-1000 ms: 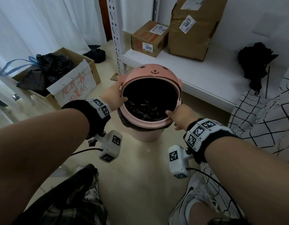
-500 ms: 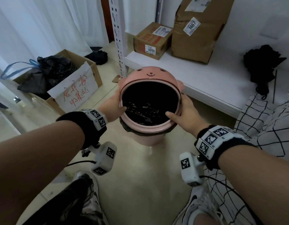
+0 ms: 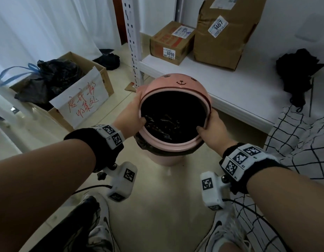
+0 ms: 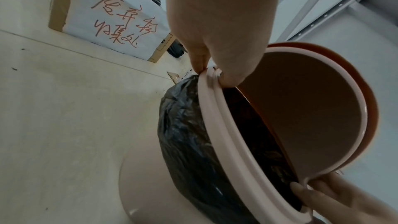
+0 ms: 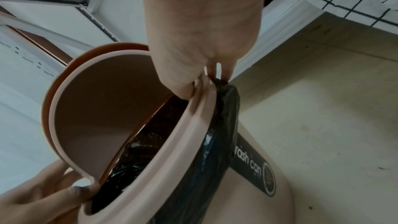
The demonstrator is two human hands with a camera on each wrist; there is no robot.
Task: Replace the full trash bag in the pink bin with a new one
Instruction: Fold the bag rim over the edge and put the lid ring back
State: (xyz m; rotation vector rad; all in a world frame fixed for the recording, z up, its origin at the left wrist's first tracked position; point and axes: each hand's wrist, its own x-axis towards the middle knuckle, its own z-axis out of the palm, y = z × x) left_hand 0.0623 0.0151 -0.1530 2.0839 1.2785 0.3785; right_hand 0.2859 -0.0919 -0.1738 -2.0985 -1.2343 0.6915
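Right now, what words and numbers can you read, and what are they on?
"8090": white sticker on the small brown cardboard box.
"1467": white label on the tall brown paper parcel.
"rash can": black band on the round pink plastic bin; first letter hidden.
Red handwritten characters on the white paper sign: I cannot read them.
Shipping labels' small print: too blurred.

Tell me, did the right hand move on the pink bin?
Yes. The right hand slid along the rim of the pink bin, away from the person, toward the white shelf.
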